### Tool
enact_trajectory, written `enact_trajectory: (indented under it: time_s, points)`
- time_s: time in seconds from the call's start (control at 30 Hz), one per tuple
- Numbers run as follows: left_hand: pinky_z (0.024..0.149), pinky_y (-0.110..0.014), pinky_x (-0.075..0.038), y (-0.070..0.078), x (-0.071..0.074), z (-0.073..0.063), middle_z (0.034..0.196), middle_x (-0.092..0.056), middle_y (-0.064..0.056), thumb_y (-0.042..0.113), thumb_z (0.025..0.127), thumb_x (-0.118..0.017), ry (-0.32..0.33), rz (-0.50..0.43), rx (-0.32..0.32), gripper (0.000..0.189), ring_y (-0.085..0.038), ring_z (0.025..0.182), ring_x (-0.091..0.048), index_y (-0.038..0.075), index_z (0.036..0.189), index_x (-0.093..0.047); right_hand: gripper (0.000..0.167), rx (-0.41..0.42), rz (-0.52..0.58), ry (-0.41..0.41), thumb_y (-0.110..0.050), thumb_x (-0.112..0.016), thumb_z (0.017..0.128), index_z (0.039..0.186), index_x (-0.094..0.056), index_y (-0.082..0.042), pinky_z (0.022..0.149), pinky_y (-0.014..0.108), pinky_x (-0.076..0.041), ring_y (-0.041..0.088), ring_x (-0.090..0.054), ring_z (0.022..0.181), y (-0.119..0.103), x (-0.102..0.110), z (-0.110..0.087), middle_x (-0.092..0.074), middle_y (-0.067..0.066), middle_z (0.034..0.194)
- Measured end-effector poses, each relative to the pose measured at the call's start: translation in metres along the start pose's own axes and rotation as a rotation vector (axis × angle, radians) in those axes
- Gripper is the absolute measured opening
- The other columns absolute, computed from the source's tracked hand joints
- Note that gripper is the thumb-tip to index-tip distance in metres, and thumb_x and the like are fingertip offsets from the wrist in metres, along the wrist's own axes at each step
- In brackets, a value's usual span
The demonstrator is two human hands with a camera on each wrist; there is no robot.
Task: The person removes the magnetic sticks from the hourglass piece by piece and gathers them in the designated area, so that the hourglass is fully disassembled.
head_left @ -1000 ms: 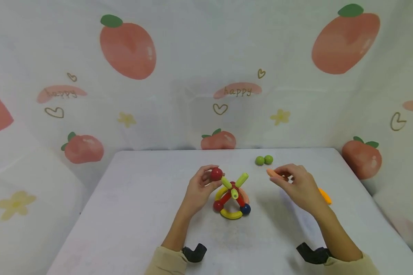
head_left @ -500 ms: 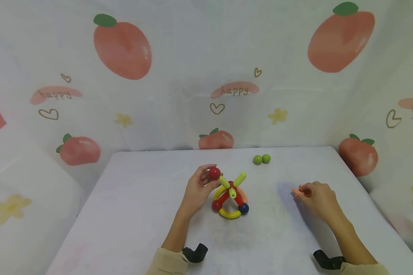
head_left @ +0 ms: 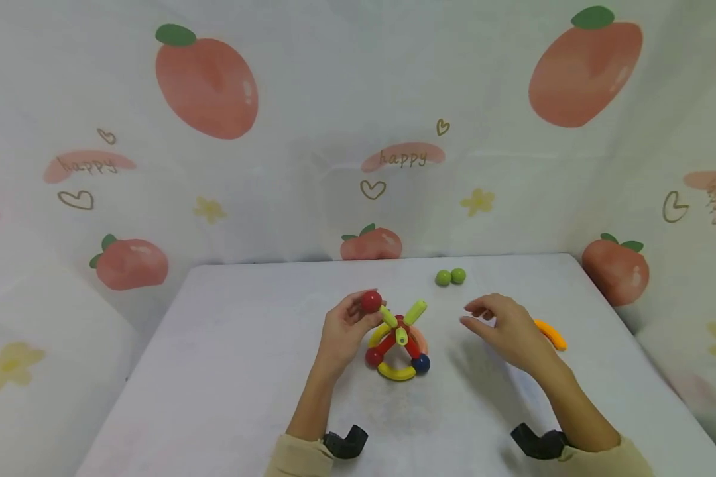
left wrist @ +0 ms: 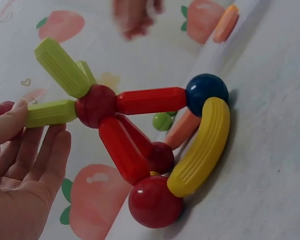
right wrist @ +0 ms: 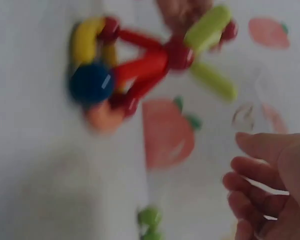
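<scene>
A magnetic stick-and-ball model (head_left: 398,344) stands on the table. Its base has yellow (left wrist: 202,150) and peach curved sticks joined by red balls and a dark blue ball (left wrist: 207,95). Red sticks rise from it to a central red ball (left wrist: 96,106), from which lime sticks (head_left: 416,311) spread out. My left hand (head_left: 341,331) pinches the red ball (head_left: 371,301) at the tip of one lime stick. To the right of the model, my right hand (head_left: 507,331) is in the air with loosely bent fingers, holding nothing.
Two green balls (head_left: 450,277) lie near the table's far edge. An orange curved stick (head_left: 550,334) lies beyond my right wrist; a peach stick (left wrist: 226,24) shows there in the left wrist view. A printed cloth (head_left: 298,132) hangs behind the table.
My right hand carried a peach curved stick right to the table, let it go, then came back leftward without it. My left hand has kept its hold on the red ball.
</scene>
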State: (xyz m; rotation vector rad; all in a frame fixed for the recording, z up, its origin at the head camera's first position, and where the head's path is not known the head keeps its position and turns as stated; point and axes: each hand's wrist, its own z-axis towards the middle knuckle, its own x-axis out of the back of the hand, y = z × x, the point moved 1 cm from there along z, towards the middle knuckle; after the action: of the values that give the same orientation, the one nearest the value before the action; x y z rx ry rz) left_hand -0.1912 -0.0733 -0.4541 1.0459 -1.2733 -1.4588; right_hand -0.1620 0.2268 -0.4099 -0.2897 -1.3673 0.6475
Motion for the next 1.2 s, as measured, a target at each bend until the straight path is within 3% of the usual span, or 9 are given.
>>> enact_trajectory:
  time_s: [0.13, 0.27, 0.4, 0.53, 0.77, 1.03, 1.2]
  points:
    - [0.099, -0.030, -0.057, -0.007, -0.004, 0.003, 0.123, -0.074, -0.003, 0.032, 0.094, -0.074, -0.027, 0.052, 0.024, 0.039, -0.019, 0.119, -0.068, 0.019, 0.130, -0.067, 0.020, 0.123, 0.098, 0.034, -0.026, -0.075, 0.093, 0.110, -0.073, -0.014, 0.074, 0.023, -0.052, 0.015, -0.062, 0.095, -0.041, -0.008, 0.020, -0.071, -0.003, 0.101]
    - [0.103, -0.037, -0.057, -0.014, -0.007, 0.003, 0.121, -0.075, 0.000, 0.039, 0.095, -0.072, -0.089, 0.143, 0.039, 0.035, -0.020, 0.122, -0.064, 0.021, 0.125, -0.071, 0.019, 0.196, 0.149, 0.028, -0.023, -0.076, 0.093, 0.110, -0.073, -0.016, 0.078, 0.029, -0.055, 0.014, -0.062, 0.096, -0.067, -0.016, 0.039, -0.072, -0.002, 0.103]
    - [0.100, -0.041, -0.058, -0.019, -0.008, 0.002, 0.121, -0.073, -0.001, 0.038, 0.096, -0.070, -0.137, 0.175, 0.073, 0.030, -0.021, 0.120, -0.063, 0.023, 0.122, -0.073, 0.026, 0.221, 0.171, -0.059, -0.025, -0.075, 0.093, 0.117, -0.073, -0.015, 0.084, 0.037, -0.055, 0.021, -0.062, 0.101, -0.084, -0.025, 0.054, -0.071, 0.003, 0.110]
    - [0.098, -0.039, -0.058, -0.019, -0.009, 0.001, 0.124, -0.072, -0.002, 0.037, 0.098, -0.067, -0.146, 0.175, 0.097, 0.030, -0.022, 0.118, -0.064, 0.024, 0.125, -0.072, 0.035, 0.246, 0.160, -0.152, -0.031, -0.075, 0.093, 0.123, -0.072, -0.013, 0.083, 0.035, -0.051, 0.025, -0.059, 0.106, -0.097, -0.032, 0.062, -0.068, 0.004, 0.111]
    - [0.101, -0.041, -0.057, -0.020, -0.010, 0.000, 0.124, -0.072, -0.001, 0.037, 0.099, -0.066, -0.135, 0.195, 0.082, 0.032, -0.022, 0.118, -0.065, 0.025, 0.128, -0.068, 0.032, 0.273, 0.157, -0.182, -0.031, -0.077, 0.091, 0.119, -0.074, -0.016, 0.083, 0.032, -0.050, 0.024, -0.059, 0.106, -0.104, -0.035, 0.065, -0.068, -0.001, 0.109]
    - [0.106, -0.042, -0.055, -0.025, -0.011, 0.001, 0.127, -0.070, 0.000, 0.032, 0.101, -0.064, -0.144, 0.187, 0.033, 0.031, -0.022, 0.123, -0.064, 0.022, 0.130, -0.063, 0.025, 0.176, 0.297, -0.231, -0.029, -0.072, 0.095, 0.118, -0.071, -0.020, 0.066, 0.026, -0.053, 0.017, -0.061, 0.088, -0.094, -0.033, 0.064, -0.071, -0.004, 0.103]
    - [0.105, -0.041, -0.055, -0.023, -0.014, 0.000, 0.128, -0.071, -0.001, 0.030, 0.102, -0.063, -0.160, 0.214, 0.031, 0.030, -0.023, 0.123, -0.065, 0.021, 0.131, -0.065, 0.028, 0.178, 0.344, -0.217, -0.025, -0.073, 0.094, 0.122, -0.070, -0.018, 0.072, 0.026, -0.052, 0.016, -0.062, 0.092, -0.089, -0.033, 0.061, -0.073, -0.004, 0.103]
